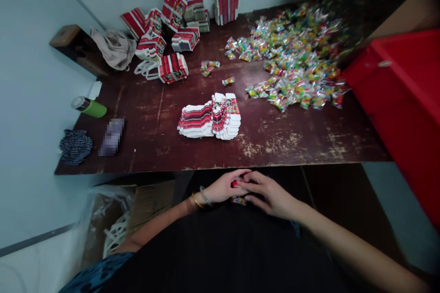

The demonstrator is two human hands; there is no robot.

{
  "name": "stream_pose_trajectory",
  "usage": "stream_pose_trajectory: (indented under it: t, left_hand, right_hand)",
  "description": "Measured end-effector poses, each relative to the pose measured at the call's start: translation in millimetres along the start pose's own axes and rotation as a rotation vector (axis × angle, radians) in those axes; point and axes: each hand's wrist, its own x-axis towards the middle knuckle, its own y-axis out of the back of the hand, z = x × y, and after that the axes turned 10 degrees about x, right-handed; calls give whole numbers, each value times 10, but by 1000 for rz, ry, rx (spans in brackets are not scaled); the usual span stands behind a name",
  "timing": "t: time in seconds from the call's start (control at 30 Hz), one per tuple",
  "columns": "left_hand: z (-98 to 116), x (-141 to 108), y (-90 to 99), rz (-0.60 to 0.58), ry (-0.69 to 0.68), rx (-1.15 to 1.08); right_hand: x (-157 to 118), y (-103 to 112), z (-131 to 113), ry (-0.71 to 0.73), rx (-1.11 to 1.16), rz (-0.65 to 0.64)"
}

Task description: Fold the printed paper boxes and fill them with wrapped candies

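Just off the table's front edge, close to my body, my left hand is closed around a small printed carton. Only its colourful lower part and a red spot show between the fingers. My right hand reaches over it from the right, fingers bent and their tips at the carton; a shiny, clear bit glints there, too small to name. In front of both hands, a fanned stack of flat red-and-white cartons lies on the table. Beyond it are a single candy packet and a few more candy packets.
A large heap of clear-wrapped candy packets covers the table's right rear. Banded carton bundles stand at the back left. A red bin borders the right side. A green bottle and dark knitted item lie left.
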Motion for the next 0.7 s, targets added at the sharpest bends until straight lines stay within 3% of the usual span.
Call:
stream_pose_trajectory:
  t: [0.07,0.1,0.13,0.2,0.23,0.27,0.33,0.43,0.53,0.7]
  left_hand:
    - [101,21,85,44,-9,206]
    - [147,18,148,41,7,296]
    - [186,2,221,15,31,379]
    - [230,-67,375,-71,66,498]
    - [236,-115,446,-108,102,544]
    - [235,-168,506,-154,160,579]
    - [223,-260,586,-222,284,634]
    - [231,-293,603,-148,295,560]
    - [291,-155,536,30,183,251]
    - [319,205,350,28,210,-44]
  right_hand:
    - [63,277,142,53,-68,52]
    - [73,517,274,55,-138,169]
    - [60,813,435,36,-231,339]
    - [-40,1472,795,-103,-516,809]
    - [-113,1772,970,-193,-652,950]
    - [-185,2011,1126,-267,-775,989]
    - [-274,2249,1354,-318,-940,894]
    - [-175,2089,1450,-268,-1035,716]
    - [140,1781,1364,-225,-1075,675]
    - [626,1609,1226,-236,-1040,598]
